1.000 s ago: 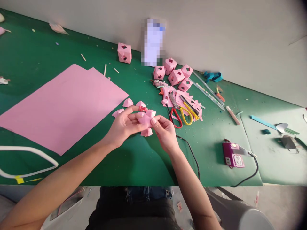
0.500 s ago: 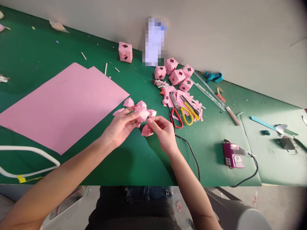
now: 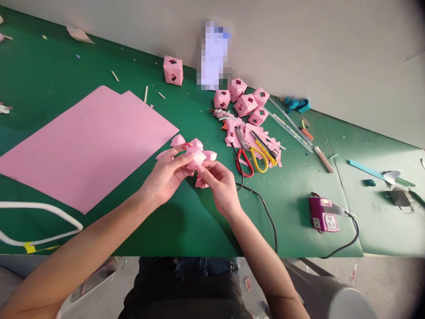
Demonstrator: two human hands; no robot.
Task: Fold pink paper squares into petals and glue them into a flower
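Between my hands is a small folded pink paper piece [image 3: 196, 158], raised over the table. My left hand [image 3: 169, 170] pinches it from the left, fingers closed on its edge. My right hand [image 3: 221, 179] has its thumb and fingertips closed on the lower right side of the same piece. Similar folded pink pieces lie around and under my fingers, among them one at the back [image 3: 178, 140] and one on the right [image 3: 210, 155]. Another pink piece [image 3: 201, 181] is partly covered by my right hand.
Pink paper sheets [image 3: 89, 146] lie on the left of the green table [image 3: 186, 230]. Finished-looking pink paper balls [image 3: 245, 105] sit by the wall. A pink glue gun [image 3: 230, 130], yellow-handled scissors [image 3: 260, 158] and paper strips lie right of centre. A purple power socket [image 3: 323, 215] stands farther right.
My right hand has moved slightly left and up, and its fingertips now touch the folded paper piece in my left hand. The left hand stays nearly in place.
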